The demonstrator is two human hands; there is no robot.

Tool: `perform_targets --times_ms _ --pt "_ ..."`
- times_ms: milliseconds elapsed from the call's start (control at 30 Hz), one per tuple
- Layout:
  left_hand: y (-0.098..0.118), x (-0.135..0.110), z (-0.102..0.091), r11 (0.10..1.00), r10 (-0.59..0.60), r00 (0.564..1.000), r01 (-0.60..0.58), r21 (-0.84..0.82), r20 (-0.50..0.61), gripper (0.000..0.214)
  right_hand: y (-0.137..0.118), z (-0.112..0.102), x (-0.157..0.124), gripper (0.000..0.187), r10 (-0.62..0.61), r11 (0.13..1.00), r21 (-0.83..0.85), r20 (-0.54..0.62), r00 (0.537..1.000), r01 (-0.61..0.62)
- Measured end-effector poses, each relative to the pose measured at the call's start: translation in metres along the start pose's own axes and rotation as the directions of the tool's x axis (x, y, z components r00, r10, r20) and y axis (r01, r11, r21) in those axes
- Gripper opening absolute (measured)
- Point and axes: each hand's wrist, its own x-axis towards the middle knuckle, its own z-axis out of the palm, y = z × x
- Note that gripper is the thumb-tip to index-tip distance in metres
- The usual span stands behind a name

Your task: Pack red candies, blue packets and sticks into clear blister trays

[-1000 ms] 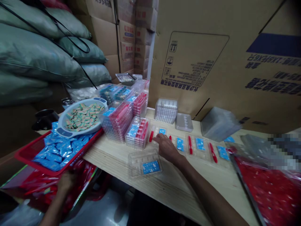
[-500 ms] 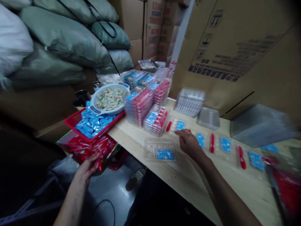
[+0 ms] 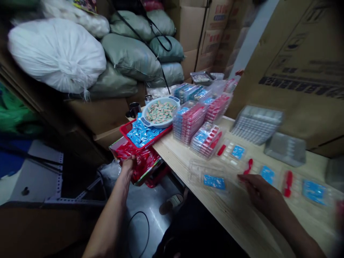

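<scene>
Left hand [image 3: 128,164] is down off the bench [image 3: 231,218] edge, at the heap of red packets [image 3: 143,161] under the red basket [image 3: 124,129]. Fingertips against the packets; grip closed or loose, cannot tell. Step reads as a fetch from that heap; a pick there calls for pinching one packet clear. Right hand [image 3: 262,193] rests on the bench, grip slack, holding nothing, just beside the clear blister tray [image 3: 200,171] with its blue sachet [image 3: 214,181].
</scene>
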Motion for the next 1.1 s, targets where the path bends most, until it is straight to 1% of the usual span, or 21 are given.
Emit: perform_targets --times_ms 100,167,233,267,300,333,367,400,467,500,533,567,633,700,767,800,900,933,1000,1067,1100 --pt "-0.006 -0.036 0.006 0.99 -0.141 0.976 0.137 0.034 0.164 0.018 -0.006 -0.009 -0.016 0.028 0.026 0.999 0.023 -0.018 1.0 -0.025" --pt "-0.011 -0.066 0.021 0.983 -0.185 0.913 0.172 0.069 0.363 0.025 -0.012 -0.015 -0.025 0.028 0.041 0.998 0.046 -0.021 0.999 -0.04" --pt "-0.015 -0.098 0.048 0.986 -0.146 0.835 0.078 0.148 0.53 0.036 -0.019 -0.019 -0.031 0.029 0.066 0.996 0.059 -0.026 0.997 -0.065" --pt "-0.016 -0.112 0.065 0.978 -0.089 0.805 -0.042 0.206 0.586 0.039 -0.023 -0.021 -0.032 0.029 0.079 0.995 0.065 -0.03 0.996 -0.077" --pt "-0.017 -0.124 0.084 0.942 -0.007 0.771 -0.209 0.263 0.637 0.038 -0.027 -0.022 -0.034 0.029 0.09 0.994 0.072 -0.035 0.995 -0.087" --pt "-0.019 -0.133 0.104 0.864 0.085 0.714 -0.401 0.306 0.695 0.036 -0.03 -0.023 -0.035 0.029 0.098 0.992 0.08 -0.042 0.994 -0.094" --pt "-0.022 -0.139 0.124 0.745 0.17 0.633 -0.584 0.322 0.756 0.032 -0.034 -0.023 -0.036 0.03 0.103 0.991 0.09 -0.051 0.993 -0.098" --pt "-0.027 -0.141 0.143 0.603 0.227 0.535 -0.734 0.314 0.814 0.029 -0.037 -0.024 -0.037 0.03 0.107 0.99 0.099 -0.064 0.992 -0.101" --pt "-0.04 -0.137 0.178 0.337 0.253 0.36 -0.903 0.267 0.898 0.028 -0.041 -0.027 -0.041 0.03 0.118 0.988 0.112 -0.101 0.988 -0.106" --pt "-0.047 -0.132 0.191 0.239 0.234 0.3 -0.94 0.245 0.925 0.029 -0.043 -0.028 -0.043 0.03 0.125 0.987 0.115 -0.117 0.985 -0.111" --pt "-0.055 -0.125 0.203 0.166 0.201 0.261 -0.959 0.229 0.944 0.031 -0.044 -0.031 -0.047 0.03 0.134 0.986 0.115 -0.128 0.983 -0.12" --pt "-0.063 -0.119 0.211 0.117 0.173 0.237 -0.969 0.219 0.956 0.032 -0.045 -0.033 -0.051 0.03 0.148 0.985 0.114 -0.137 0.979 -0.132" --pt "-0.075 -0.107 0.222 0.073 0.134 0.205 -0.978 0.197 0.97 0.034 -0.044 -0.039 -0.061 0.031 0.182 0.98 0.113 -0.145 0.972 -0.167" --pt "-0.08 -0.101 0.224 0.075 0.131 0.181 -0.982 0.172 0.975 0.035 -0.04 -0.044 -0.07 0.031 0.222 0.972 0.112 -0.151 0.963 -0.206" --pt "-0.079 -0.099 0.219 0.091 0.168 0.184 -0.981 0.171 0.968 0.034 -0.036 -0.047 -0.08 0.031 0.244 0.967 0.112 -0.157 0.957 -0.228" --pt "-0.077 -0.1 0.215 0.093 0.215 0.209 -0.977 0.193 0.954 0.032 -0.034 -0.047 -0.083 0.032 0.248 0.966 0.113 -0.16 0.955 -0.232" --pt "-0.071 -0.107 0.2 0.125 0.359 0.325 -0.946 0.3 0.875 0.029 -0.029 -0.044 -0.092 0.033 0.25 0.965 0.12 -0.173 0.952 -0.232" --pt "-0.07 -0.11 0.195 0.165 0.366 0.372 -0.928 0.334 0.853 0.028 -0.028 -0.041 -0.093 0.033 0.251 0.965 0.124 -0.177 0.952 -0.232" --pt "-0.069 -0.116 0.188 0.291 0.301 0.465 -0.876 0.384 0.833 0.026 -0.028 -0.037 -0.094 0.035 0.246 0.966 0.132 -0.185 0.951 -0.224" --pt "-0.07 -0.123 0.187 0.411 0.24 0.525 -0.817 0.405 0.816 0.024 -0.029 -0.033 -0.093 0.035 0.235 0.967 0.14 -0.187 0.954 -0.211" --pt "-0.071 -0.127 0.189 0.444 0.246 0.539 -0.802 0.4 0.806 0.024 -0.031 -0.033 -0.092 0.036 0.231 0.968 0.142 -0.184 0.955 -0.207"
